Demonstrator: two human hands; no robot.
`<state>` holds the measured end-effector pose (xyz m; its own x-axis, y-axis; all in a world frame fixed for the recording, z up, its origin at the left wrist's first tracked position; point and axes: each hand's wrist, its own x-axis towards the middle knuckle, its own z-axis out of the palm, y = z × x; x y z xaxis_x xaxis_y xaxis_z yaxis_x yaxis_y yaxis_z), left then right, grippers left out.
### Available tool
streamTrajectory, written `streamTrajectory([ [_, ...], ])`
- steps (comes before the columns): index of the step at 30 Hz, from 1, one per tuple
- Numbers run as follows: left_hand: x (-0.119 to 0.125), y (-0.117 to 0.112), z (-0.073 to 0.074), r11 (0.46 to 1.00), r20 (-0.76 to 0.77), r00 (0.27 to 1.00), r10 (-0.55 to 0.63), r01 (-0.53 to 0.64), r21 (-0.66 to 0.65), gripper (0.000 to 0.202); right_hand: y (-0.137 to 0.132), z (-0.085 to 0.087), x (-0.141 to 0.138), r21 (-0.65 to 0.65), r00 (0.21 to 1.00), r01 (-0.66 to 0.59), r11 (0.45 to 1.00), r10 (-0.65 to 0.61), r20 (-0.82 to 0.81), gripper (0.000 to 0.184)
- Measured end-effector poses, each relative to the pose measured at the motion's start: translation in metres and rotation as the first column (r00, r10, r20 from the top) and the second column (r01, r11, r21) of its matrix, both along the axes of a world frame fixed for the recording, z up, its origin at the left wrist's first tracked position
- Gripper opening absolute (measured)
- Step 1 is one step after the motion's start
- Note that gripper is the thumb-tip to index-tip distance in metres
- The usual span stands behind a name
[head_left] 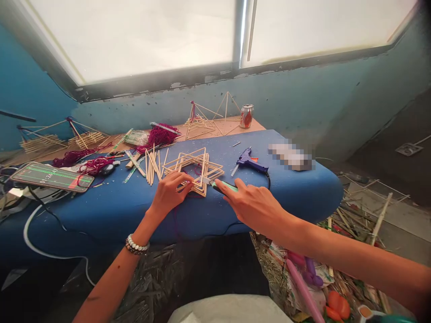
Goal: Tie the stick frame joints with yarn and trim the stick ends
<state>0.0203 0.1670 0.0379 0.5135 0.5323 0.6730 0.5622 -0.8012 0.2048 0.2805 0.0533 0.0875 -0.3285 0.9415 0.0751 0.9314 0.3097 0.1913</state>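
My left hand (pixel 170 192) pinches the near corner of a flat frame of thin bamboo sticks (pixel 195 167) that lies on the blue table top (pixel 141 202). My right hand (pixel 251 204) is closed round a green-handled utility knife (pixel 220 185). Its blade tip meets the frame just beside my left fingers. A bundle of loose bamboo sticks (pixel 153 165) lies left of the frame. A purple glue gun (pixel 249 162) rests on the table behind my right hand.
A phone (pixel 52 177) with a lit screen lies at the far left among cables. Maroon yarn (pixel 160 134) and stick structures (pixel 210 117) sit on the wooden ledge by a soda can (pixel 247 116). Scrap sticks and litter cover the floor at the right.
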Motion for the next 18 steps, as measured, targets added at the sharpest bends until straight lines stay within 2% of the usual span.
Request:
streamTrajectory([
  [8,0.003,-0.005,0.003,0.995,-0.003,0.995,-0.098,0.098,-0.036,0.009,-0.020,0.009,0.006,-0.031,0.997,0.026,0.999,-0.023,0.069,0.055],
  [10,0.000,-0.003,0.004,0.994,0.000,0.995,-0.101,0.101,-0.036,0.010,-0.026,0.009,0.016,-0.027,0.995,0.038,0.999,-0.035,0.093,0.055],
  [12,-0.004,-0.001,0.004,0.996,0.012,0.997,-0.077,0.077,-0.033,0.011,-0.035,0.005,0.039,0.043,0.990,0.079,0.996,-0.084,0.117,0.056],
  [14,-0.008,0.003,0.003,0.997,0.017,0.998,-0.062,0.063,-0.036,0.011,-0.044,-0.002,0.074,0.219,0.982,0.127,0.967,-0.154,0.112,0.054],
  [15,-0.010,0.004,0.003,0.997,0.012,0.997,-0.070,0.071,-0.041,0.012,-0.049,-0.006,0.092,0.320,0.973,0.155,0.935,-0.201,0.114,0.053],
  [17,-0.012,0.006,0.004,0.993,-0.010,0.994,-0.111,0.110,-0.050,0.012,-0.055,-0.016,0.122,0.417,0.977,0.136,0.899,-0.191,0.092,0.056],
  [18,-0.013,0.006,0.006,0.990,-0.024,0.991,-0.132,0.130,-0.049,0.011,-0.057,-0.020,0.131,0.422,0.985,0.138,0.896,-0.171,0.040,0.057],
])
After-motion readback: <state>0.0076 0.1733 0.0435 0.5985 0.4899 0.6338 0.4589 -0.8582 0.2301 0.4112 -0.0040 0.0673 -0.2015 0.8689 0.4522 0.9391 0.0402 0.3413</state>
